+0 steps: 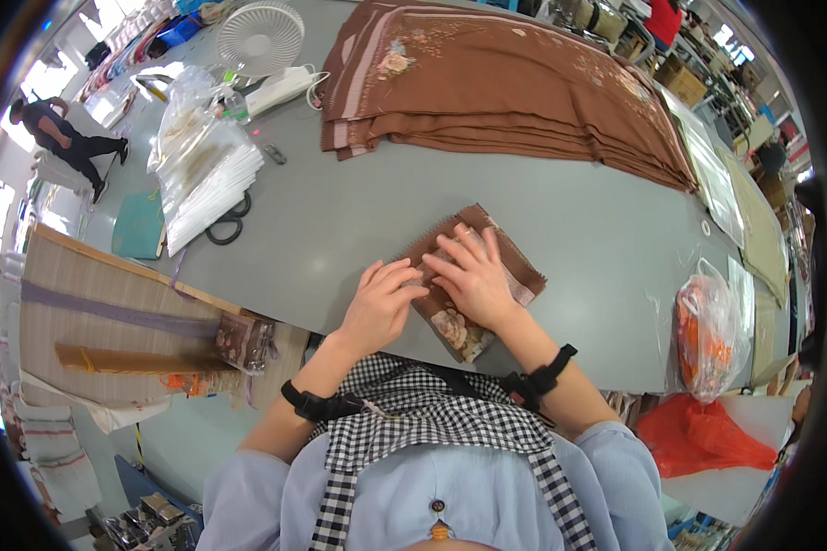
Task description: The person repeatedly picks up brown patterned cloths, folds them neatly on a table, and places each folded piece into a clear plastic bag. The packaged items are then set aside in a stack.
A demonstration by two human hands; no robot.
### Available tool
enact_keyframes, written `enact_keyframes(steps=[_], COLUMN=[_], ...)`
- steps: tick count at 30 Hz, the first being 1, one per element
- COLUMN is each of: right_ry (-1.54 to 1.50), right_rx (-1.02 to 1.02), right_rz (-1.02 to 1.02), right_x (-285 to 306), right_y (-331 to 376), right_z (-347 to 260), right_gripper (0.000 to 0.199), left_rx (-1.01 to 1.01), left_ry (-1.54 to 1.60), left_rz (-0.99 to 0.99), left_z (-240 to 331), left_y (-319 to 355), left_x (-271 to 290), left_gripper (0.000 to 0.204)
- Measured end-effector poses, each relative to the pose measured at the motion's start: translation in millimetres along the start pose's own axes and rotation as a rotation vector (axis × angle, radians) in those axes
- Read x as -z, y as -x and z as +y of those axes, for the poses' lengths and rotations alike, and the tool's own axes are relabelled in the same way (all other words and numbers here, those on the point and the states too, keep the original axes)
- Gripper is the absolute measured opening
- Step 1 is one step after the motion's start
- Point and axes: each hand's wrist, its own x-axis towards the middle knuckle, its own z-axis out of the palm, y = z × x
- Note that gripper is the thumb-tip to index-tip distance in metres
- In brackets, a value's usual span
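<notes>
A folded brown scarf (pixel 519 264) with a floral print and pale stripes lies on the grey table, just in front of me and turned at an angle. Across its upper face rests my right hand (pixel 473 280), fingers spread and palm down. My left hand (pixel 383 303) is at the scarf's left edge; its fingers are bent and slightly apart, the tips by the cloth. Nothing shows gripped in either hand. Parts of the scarf are hidden under my fingers.
Beyond it lies a wide stack of brown floral cloths (pixel 487 101). Back left are clear plastic bags (pixel 202 174), black-handled scissors (pixel 229 220), a teal booklet (pixel 139 225) and a white fan (pixel 260 39). A bag of orange items (pixel 705 335) stands right. A person (pixel 60 138) walks far left.
</notes>
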Motion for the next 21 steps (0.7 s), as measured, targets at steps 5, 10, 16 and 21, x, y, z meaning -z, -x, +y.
enact_keyframes(steps=[5, 10, 16, 21], right_ry=[-0.021, -0.067, -0.078, -0.144], right_rx=[-0.326, -0.316, -0.549, -0.399], right_rz=[-0.081, -0.079, -0.158, -0.106], right_x=[-19, -6, 9, 3], right_y=[-7, -4, 35, 35], right_z=[-5, 7, 75, 77], right_gripper=[0.058, 0.047, 0.047, 0.050], left_rx=[0.013, 0.001, 0.347, 0.501], left_ry=[-0.109, -0.002, -0.218, -0.628], left_rz=[-0.117, -0.072, 0.428, 0.539], left_z=[-16, -51, -185, -275], left_y=[-7, -13, 6, 27], left_x=[-10, 26, 183, 227], left_gripper=[0.034, 0.030, 0.021, 0.018])
